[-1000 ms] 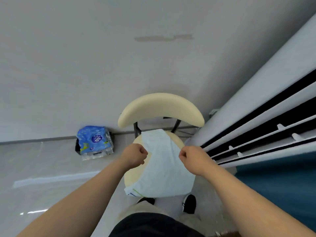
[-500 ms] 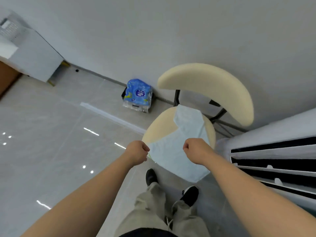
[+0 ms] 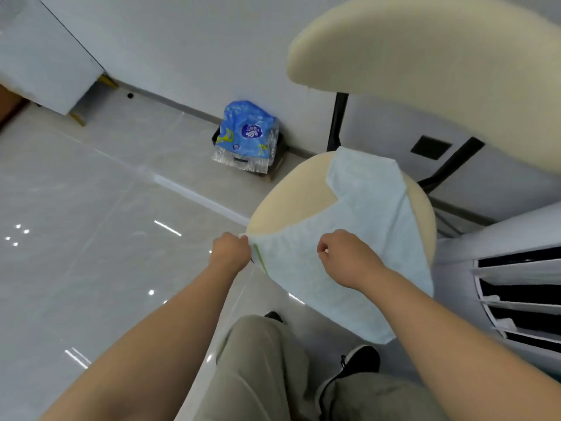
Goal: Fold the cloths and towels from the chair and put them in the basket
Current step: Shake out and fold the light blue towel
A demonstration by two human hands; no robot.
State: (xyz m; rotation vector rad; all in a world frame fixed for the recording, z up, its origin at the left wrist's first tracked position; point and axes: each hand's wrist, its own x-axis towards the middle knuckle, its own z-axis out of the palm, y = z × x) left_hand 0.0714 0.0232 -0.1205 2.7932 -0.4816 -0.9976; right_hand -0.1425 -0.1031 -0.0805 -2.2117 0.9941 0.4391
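A pale blue cloth (image 3: 367,226) lies across the round cream seat of the chair (image 3: 288,205), its near part hanging off the seat's front edge. My left hand (image 3: 232,250) grips the cloth's left corner, where a green stripe shows. My right hand (image 3: 346,259) is curled over the cloth's middle and pinches it. The chair's curved cream backrest (image 3: 425,62) fills the upper right. No basket is in view.
A blue plastic pack (image 3: 246,135) sits on a dark box against the wall, left of the chair. A white slatted unit (image 3: 516,268) stands close on the right. A white panel (image 3: 42,62) leans at the far left. Glossy tiled floor spreads to the left; my legs and shoes are below.
The view has swung left and closer to the chair. Both hands have slid toward me along the cloth, and its near part now hangs further off the seat.
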